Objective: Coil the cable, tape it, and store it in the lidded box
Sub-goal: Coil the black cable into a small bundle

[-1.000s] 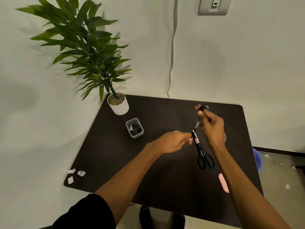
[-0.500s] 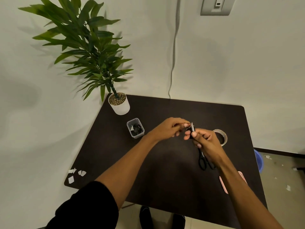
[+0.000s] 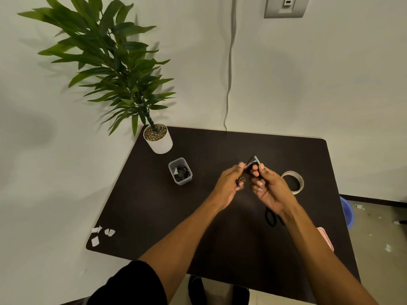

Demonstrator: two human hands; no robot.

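Note:
Above the middle of the dark table [image 3: 154, 212], my left hand [image 3: 229, 186] and my right hand [image 3: 268, 188] pinch a small coiled black cable [image 3: 252, 167] between their fingertips. A strip of pale tape [image 3: 255, 160] sticks up from the coil. The clear open box [image 3: 180, 171] stands to the left of my hands and holds another black coiled cable with a tape tag. The tape roll [image 3: 294, 182] lies just right of my right hand. Black scissors [image 3: 271, 217] lie under my right wrist, mostly hidden.
A potted plant in a white pot [image 3: 158, 139] stands at the table's far left corner. Small scraps of tape [image 3: 101, 234] lie at the near left corner. A pink lid [image 3: 326, 237] rests at the right edge. A blue bin [image 3: 348, 213] sits on the floor to the right.
My hands have come together over the table's middle. The right hand dropped from its raised position and left the scissors; both hands now pinch the coiled cable with tape on it.

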